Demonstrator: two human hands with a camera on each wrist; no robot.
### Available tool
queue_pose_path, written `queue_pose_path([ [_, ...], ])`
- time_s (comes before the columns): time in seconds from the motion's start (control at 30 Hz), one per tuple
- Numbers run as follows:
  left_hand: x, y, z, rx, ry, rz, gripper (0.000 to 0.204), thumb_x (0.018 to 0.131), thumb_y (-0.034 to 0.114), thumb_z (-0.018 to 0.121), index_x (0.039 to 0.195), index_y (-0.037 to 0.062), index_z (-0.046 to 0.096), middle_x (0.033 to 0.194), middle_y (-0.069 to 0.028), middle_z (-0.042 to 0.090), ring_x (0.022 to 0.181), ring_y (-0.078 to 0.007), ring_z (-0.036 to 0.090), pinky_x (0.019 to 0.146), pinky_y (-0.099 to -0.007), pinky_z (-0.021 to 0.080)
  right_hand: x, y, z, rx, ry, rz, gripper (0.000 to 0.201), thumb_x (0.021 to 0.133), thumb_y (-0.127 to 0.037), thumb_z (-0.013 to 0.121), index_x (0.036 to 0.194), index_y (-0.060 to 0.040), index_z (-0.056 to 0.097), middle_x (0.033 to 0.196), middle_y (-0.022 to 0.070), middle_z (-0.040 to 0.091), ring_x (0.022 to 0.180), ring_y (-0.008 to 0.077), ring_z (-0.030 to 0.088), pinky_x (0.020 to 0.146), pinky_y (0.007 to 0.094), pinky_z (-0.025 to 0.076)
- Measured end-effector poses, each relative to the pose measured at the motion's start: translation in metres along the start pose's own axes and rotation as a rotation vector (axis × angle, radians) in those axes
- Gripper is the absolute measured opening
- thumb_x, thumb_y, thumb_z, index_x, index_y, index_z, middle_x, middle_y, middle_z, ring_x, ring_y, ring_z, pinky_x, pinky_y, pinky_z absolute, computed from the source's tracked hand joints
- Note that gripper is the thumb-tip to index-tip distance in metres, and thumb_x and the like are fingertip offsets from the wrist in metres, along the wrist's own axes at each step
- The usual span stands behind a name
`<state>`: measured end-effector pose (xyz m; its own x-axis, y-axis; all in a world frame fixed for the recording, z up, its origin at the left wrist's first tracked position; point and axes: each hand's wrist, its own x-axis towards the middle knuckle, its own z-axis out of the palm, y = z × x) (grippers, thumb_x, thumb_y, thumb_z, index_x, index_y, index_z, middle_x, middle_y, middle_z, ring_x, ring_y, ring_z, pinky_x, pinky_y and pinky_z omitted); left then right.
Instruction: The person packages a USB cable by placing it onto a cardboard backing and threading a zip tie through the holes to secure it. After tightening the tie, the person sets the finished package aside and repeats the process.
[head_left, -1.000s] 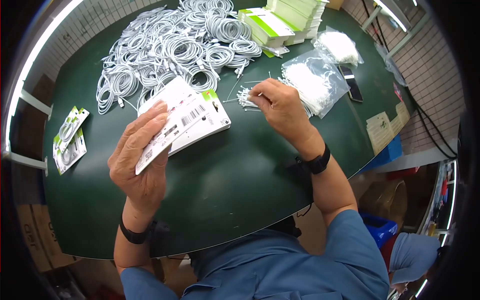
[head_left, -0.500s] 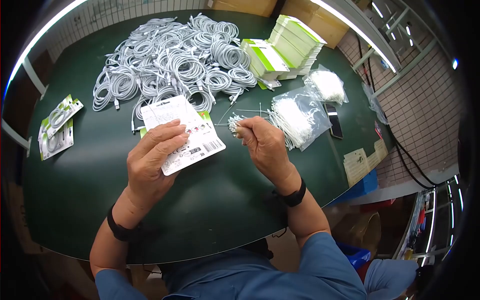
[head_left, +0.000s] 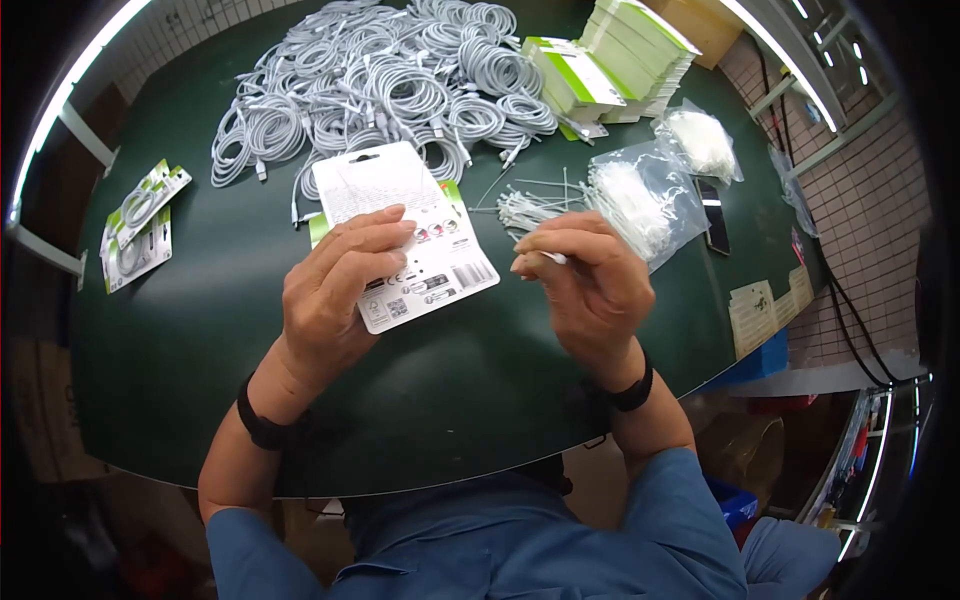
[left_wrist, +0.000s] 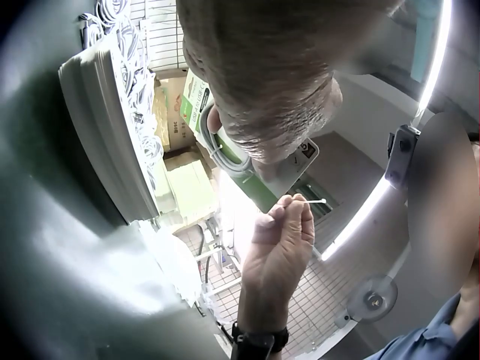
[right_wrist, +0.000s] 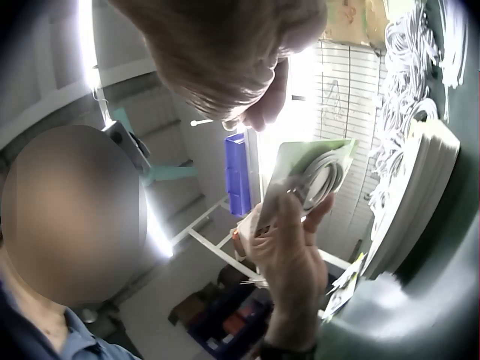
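My left hand [head_left: 335, 290] grips the packaging card [head_left: 405, 232] above the table's [head_left: 180, 350] near edge. My right hand [head_left: 590, 285] pinches a white tie [head_left: 545, 257] just right of the card, its long axis pointing left toward it.

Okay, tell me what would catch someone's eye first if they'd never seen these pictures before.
Probably the big heap of coiled white cables at the far side of the dark green table. Next, at the middle, the left hand holds a white packaging card by its near edge, while the right hand pinches a thin white tie beside it. Clear bags of ties lie further right.
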<state>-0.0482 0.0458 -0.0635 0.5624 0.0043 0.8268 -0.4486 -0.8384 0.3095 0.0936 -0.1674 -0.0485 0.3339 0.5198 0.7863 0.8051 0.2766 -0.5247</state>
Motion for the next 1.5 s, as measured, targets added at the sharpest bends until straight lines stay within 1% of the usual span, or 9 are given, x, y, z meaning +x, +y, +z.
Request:
queue_pose_path([
  [0.13,-0.001,0.001,0.0,-0.003,-0.036,0.031,0.03,0.075,0.003,0.087,0.092,0.0022,0.062,0.11,-0.0168,0.076,0.11,-0.0372,0.074,0.089,-0.0404,0.062,0.001,-0.015,0.002,0.216,-0.044,-0.055,0.011,0.098,0.003,0.066,0.108,0.0017,0.061,0.1,0.0191,0.067,0.08,0.0208,0.069,0.067,0.0312,0.06],
  [0.27,-0.002,0.001,0.001,0.008,-0.051,0.045,0.03,0.074,0.003,0.087,0.091,0.0021,0.063,0.108,-0.0165,0.076,0.109,-0.0368,0.074,0.087,-0.0392,0.063,-0.003,-0.021,0.009,0.332,-0.079,0.021,0.013,0.098,0.004,0.065,0.109,0.0007,0.059,0.1,0.0199,0.067,0.082,0.0209,0.07,0.068,0.0311,0.061],
  [0.8,-0.001,0.004,0.001,0.022,-0.065,0.057,0.027,0.071,0.0,0.086,0.086,0.0008,0.064,0.104,-0.0157,0.076,0.11,-0.0363,0.074,0.087,-0.039,0.063,-0.008,-0.023,0.015,0.417,-0.079,0.123,0.011,0.099,0.001,0.066,0.109,0.0027,0.06,0.1,0.0211,0.068,0.082,0.0209,0.072,0.069,0.0301,0.061],
  [0.97,-0.001,0.005,0.0,0.022,-0.073,0.053,0.027,0.071,0.0,0.086,0.086,0.0006,0.064,0.104,-0.0156,0.076,0.11,-0.0363,0.074,0.087,-0.039,0.063,-0.008,-0.021,0.017,0.409,-0.084,0.106,0.009,0.1,0.002,0.065,0.108,0.0038,0.061,0.1,0.0209,0.068,0.083,0.021,0.072,0.069,0.0298,0.061],
  [1.07,-0.001,0.005,0.001,0.016,-0.076,0.058,0.027,0.072,0.001,0.086,0.087,0.0005,0.064,0.104,-0.0155,0.076,0.11,-0.0364,0.074,0.088,-0.0389,0.063,-0.009,-0.023,0.021,0.409,-0.001,0.202,0.018,0.087,0.005,0.078,0.101,0.0013,0.067,0.097,0.014,0.075,0.087,0.0197,0.073,0.073,0.0298,0.059],
  [1.1,0.0,0.005,0.001,0.016,-0.079,0.061,0.027,0.072,0.001,0.086,0.087,0.0005,0.064,0.104,-0.0155,0.076,0.11,-0.0364,0.074,0.088,-0.0389,0.063,-0.009,-0.023,0.021,0.409,0.003,0.202,0.018,0.087,0.005,0.078,0.101,0.0013,0.067,0.097,0.014,0.075,0.087,0.0197,0.073,0.073,0.0298,0.059],
  [1.23,0.001,0.008,0.0,0.027,-0.086,0.06,0.027,0.072,0.001,0.086,0.088,0.0002,0.064,0.104,-0.0156,0.076,0.111,-0.0364,0.074,0.088,-0.039,0.063,-0.005,-0.016,0.018,0.352,-0.105,0.115,0.015,0.091,0.007,0.073,0.103,0.0025,0.066,0.099,0.0179,0.07,0.087,0.0203,0.072,0.072,0.0304,0.06],
  [1.33,0.004,0.016,-0.001,0.038,-0.082,0.043,0.027,0.073,0.002,0.087,0.089,0.0002,0.065,0.104,-0.0161,0.076,0.111,-0.0364,0.074,0.088,-0.0391,0.063,-0.001,-0.017,0.016,0.188,-0.159,0.009,0.023,0.083,0.011,0.077,0.1,-0.0019,0.071,0.097,0.0139,0.072,0.086,0.0203,0.071,0.071,0.0311,0.059],
  [1.5,0.006,0.025,-0.002,0.036,-0.081,0.034,0.027,0.071,0.001,0.087,0.086,0.0002,0.065,0.104,-0.0159,0.076,0.11,-0.0364,0.074,0.087,-0.0401,0.063,-0.001,-0.018,0.016,0.086,-0.178,0.009,0.026,0.078,0.011,0.079,0.097,-0.0055,0.075,0.095,0.0101,0.072,0.082,0.0196,0.069,0.07,0.0305,0.056],
])
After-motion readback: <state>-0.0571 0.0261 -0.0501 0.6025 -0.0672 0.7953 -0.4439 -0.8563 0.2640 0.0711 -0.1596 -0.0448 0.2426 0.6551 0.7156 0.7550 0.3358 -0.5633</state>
